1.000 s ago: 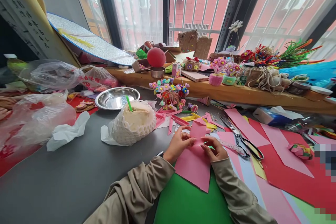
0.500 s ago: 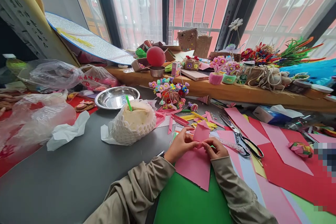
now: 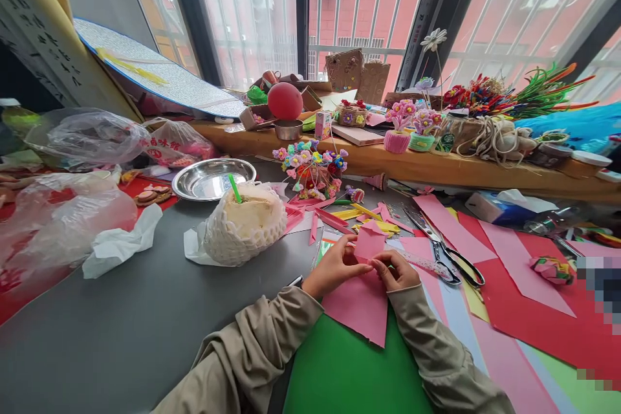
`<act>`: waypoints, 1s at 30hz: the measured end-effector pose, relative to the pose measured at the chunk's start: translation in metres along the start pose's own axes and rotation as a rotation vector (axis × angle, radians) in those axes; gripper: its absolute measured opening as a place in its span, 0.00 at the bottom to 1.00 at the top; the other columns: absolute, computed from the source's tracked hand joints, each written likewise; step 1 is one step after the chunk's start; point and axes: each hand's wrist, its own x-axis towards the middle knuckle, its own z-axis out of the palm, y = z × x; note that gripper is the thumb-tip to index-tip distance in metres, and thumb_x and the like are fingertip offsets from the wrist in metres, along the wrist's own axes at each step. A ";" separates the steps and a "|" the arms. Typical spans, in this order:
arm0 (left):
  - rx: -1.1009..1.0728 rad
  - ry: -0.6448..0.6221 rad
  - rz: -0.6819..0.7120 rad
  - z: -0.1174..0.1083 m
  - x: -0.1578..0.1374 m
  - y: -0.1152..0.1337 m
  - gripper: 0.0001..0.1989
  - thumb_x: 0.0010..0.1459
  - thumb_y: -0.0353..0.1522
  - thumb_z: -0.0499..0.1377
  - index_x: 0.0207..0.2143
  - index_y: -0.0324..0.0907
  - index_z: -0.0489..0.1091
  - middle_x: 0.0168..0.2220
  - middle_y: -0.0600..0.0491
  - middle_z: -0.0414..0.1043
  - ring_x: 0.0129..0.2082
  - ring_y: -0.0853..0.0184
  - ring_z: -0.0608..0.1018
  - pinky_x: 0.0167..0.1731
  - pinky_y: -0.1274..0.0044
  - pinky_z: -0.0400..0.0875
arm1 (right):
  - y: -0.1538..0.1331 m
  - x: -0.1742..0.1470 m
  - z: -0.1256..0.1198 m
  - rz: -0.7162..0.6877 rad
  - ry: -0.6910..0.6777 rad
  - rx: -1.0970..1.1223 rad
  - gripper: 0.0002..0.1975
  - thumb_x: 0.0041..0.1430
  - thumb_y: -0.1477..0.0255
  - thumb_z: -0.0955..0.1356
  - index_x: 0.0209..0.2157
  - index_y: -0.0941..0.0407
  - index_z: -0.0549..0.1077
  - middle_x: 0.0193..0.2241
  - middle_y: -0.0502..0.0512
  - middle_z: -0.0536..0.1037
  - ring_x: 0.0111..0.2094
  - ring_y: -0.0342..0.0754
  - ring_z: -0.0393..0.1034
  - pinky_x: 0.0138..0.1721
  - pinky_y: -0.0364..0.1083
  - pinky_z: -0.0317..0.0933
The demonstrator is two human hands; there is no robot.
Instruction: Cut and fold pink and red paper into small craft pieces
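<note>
Both hands meet over a sheet of pink paper (image 3: 358,310) that lies partly on a green board or sheet (image 3: 359,372). My left hand (image 3: 334,266) pinches the paper's left side, its thumb pointing toward the middle. From the right, my right hand (image 3: 395,270) pinches the same paper, fingertips close to the left thumb. A narrower upper portion of the pink paper (image 3: 369,244) rises between the hands; the crease under the fingers is partly hidden. Scissors (image 3: 439,246) with black handles lie open just right of my right hand.
Left of my hands stands a coconut in white foam netting (image 3: 247,223) with a green straw. Behind it is a steel plate (image 3: 182,189). Pink and yellow paper scraps (image 3: 383,223) and a bunch of small flowers (image 3: 313,171) lie ahead. Red sheets (image 3: 514,310) spread rightward.
The camera view has shifted slightly. My fingers have moved a little along the fold, and both hands keep their pinch on the pink paper.
</note>
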 end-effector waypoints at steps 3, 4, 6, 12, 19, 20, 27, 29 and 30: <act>-0.057 -0.039 -0.006 0.000 0.001 -0.001 0.26 0.37 0.33 0.61 0.41 0.38 0.56 0.33 0.49 0.67 0.30 0.68 0.71 0.28 0.78 0.63 | 0.000 0.000 0.001 0.048 -0.009 0.032 0.13 0.44 0.60 0.63 0.23 0.56 0.66 0.19 0.49 0.67 0.18 0.40 0.60 0.18 0.40 0.57; -0.083 -0.034 -0.012 0.000 0.001 -0.001 0.26 0.37 0.33 0.61 0.40 0.38 0.56 0.33 0.49 0.68 0.29 0.68 0.72 0.28 0.78 0.64 | 0.000 -0.001 0.002 0.080 -0.005 0.067 0.13 0.43 0.59 0.63 0.25 0.56 0.65 0.20 0.49 0.67 0.18 0.40 0.60 0.18 0.40 0.57; -0.125 -0.007 -0.028 0.000 0.002 -0.001 0.26 0.36 0.33 0.62 0.39 0.38 0.56 0.31 0.50 0.68 0.29 0.68 0.72 0.27 0.78 0.64 | 0.001 -0.001 0.003 0.138 0.021 0.155 0.17 0.40 0.59 0.65 0.30 0.55 0.63 0.20 0.49 0.67 0.18 0.41 0.61 0.16 0.40 0.58; -0.163 0.020 -0.028 -0.001 0.002 0.001 0.25 0.36 0.32 0.62 0.38 0.38 0.55 0.28 0.52 0.68 0.28 0.69 0.72 0.27 0.79 0.63 | 0.001 0.000 0.002 0.139 0.011 0.104 0.15 0.42 0.58 0.63 0.24 0.57 0.67 0.20 0.51 0.67 0.18 0.41 0.60 0.15 0.39 0.56; -0.175 -0.005 -0.023 0.000 0.001 0.002 0.27 0.36 0.31 0.62 0.40 0.38 0.55 0.30 0.51 0.69 0.29 0.69 0.72 0.28 0.79 0.63 | -0.004 -0.001 0.000 0.142 -0.020 0.056 0.16 0.43 0.57 0.62 0.20 0.57 0.67 0.16 0.49 0.66 0.15 0.39 0.59 0.16 0.40 0.56; -0.166 0.000 -0.028 0.000 0.001 0.003 0.27 0.36 0.31 0.62 0.39 0.38 0.56 0.29 0.51 0.69 0.28 0.69 0.72 0.27 0.80 0.63 | -0.003 -0.001 -0.001 0.138 -0.022 0.043 0.17 0.43 0.57 0.62 0.19 0.57 0.67 0.16 0.49 0.66 0.15 0.40 0.59 0.16 0.40 0.56; -0.174 0.034 -0.041 0.001 0.000 0.008 0.23 0.38 0.32 0.61 0.37 0.38 0.56 0.25 0.53 0.70 0.25 0.69 0.72 0.24 0.80 0.63 | 0.002 -0.001 0.000 0.135 -0.039 -0.020 0.16 0.44 0.58 0.62 0.18 0.57 0.65 0.14 0.48 0.64 0.13 0.39 0.58 0.14 0.39 0.54; -0.185 0.038 -0.040 0.000 0.000 0.009 0.23 0.38 0.32 0.61 0.37 0.38 0.56 0.24 0.53 0.70 0.25 0.69 0.72 0.24 0.80 0.63 | 0.003 0.000 0.000 0.124 -0.042 -0.028 0.16 0.45 0.58 0.62 0.18 0.57 0.65 0.15 0.48 0.64 0.14 0.39 0.58 0.14 0.39 0.54; -0.188 0.042 -0.039 0.000 0.000 0.010 0.23 0.38 0.32 0.61 0.37 0.38 0.56 0.24 0.53 0.70 0.25 0.69 0.72 0.25 0.80 0.63 | 0.003 0.000 0.000 0.115 -0.045 -0.029 0.16 0.45 0.58 0.61 0.18 0.57 0.66 0.15 0.49 0.65 0.14 0.39 0.58 0.15 0.39 0.55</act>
